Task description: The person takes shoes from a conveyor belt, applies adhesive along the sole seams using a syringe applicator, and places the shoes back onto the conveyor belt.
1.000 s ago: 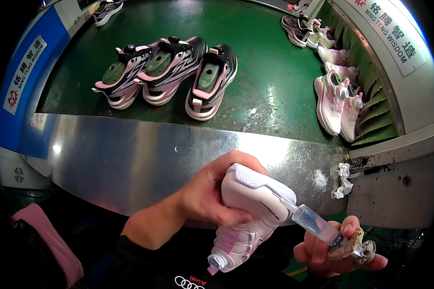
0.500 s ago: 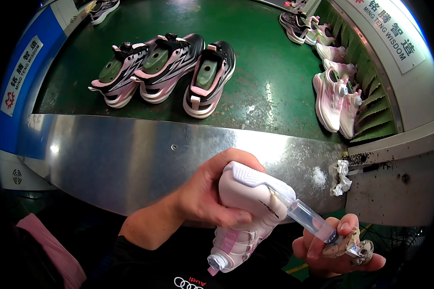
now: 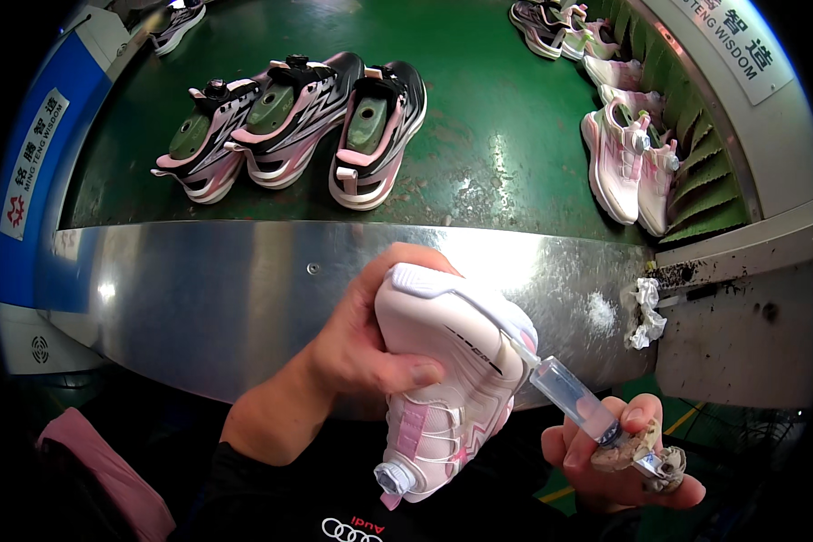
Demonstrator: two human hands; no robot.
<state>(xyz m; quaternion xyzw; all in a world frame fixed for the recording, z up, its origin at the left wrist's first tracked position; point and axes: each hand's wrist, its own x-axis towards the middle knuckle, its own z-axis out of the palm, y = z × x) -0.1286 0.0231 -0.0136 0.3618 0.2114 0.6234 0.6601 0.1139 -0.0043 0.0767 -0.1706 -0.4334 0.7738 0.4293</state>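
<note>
My left hand point(image 3: 367, 336) is closed around a white and pink sneaker point(image 3: 452, 397), thumb on its side and fingers behind the sole. The sneaker is tilted, with its dial and lacing low toward me and its white sole edge up. Held in my right hand point(image 3: 605, 456) is a clear plastic syringe point(image 3: 574, 400) with a pale filling toward its plunger end. Its narrow tip meets the seam between sole and upper at the sneaker's right side. A crumpled, stained wad point(image 3: 641, 459) also sits among the right hand's fingers.
Beyond a metal ledge point(image 3: 199, 289), several black and pink sneakers point(image 3: 289, 122) stand on a green belt point(image 3: 479, 144). White and pink sneakers point(image 3: 616, 172) line its right side, by green flaps point(image 3: 709, 194). Crumpled white paper point(image 3: 646, 313) hangs at the ledge's right end.
The sneaker has moved slightly left and up, and turned to show more of its side. The syringe has followed, its tip still at the sole seam. The whole view has shifted a little.
</note>
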